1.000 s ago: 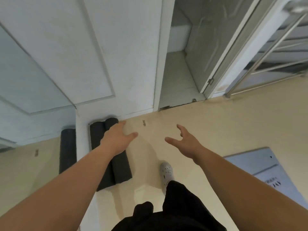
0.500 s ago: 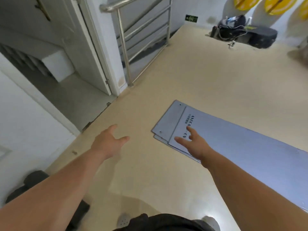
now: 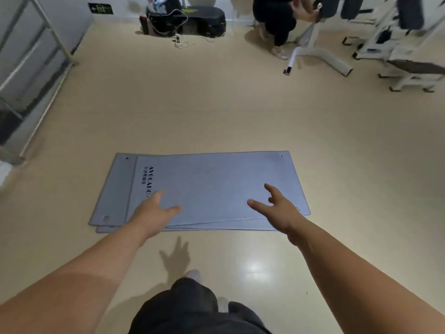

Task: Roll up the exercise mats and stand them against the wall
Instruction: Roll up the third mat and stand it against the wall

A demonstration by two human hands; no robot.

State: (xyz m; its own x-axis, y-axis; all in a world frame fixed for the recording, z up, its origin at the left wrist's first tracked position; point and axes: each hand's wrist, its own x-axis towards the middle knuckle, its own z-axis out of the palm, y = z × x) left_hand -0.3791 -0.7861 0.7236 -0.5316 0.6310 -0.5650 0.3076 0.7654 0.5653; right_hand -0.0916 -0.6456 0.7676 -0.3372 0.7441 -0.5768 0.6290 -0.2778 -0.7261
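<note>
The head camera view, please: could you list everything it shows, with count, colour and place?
exercise mats: a flat stack, at least two layers showing at the near edge, grey-blue, on the floor straight ahead
floor: one, beige, glossy
railing: one, metal, far left
black bags: a dark heap with cables, count unclear, by the far wall
exit sign: one, green, low on the far wall
other person: one, in black, crouched far right of centre
gym machines: white frames with dark pads, count unclear, far right
left hand: open, above the stack's near edge
right hand: open, fingers spread, above the stack
</note>
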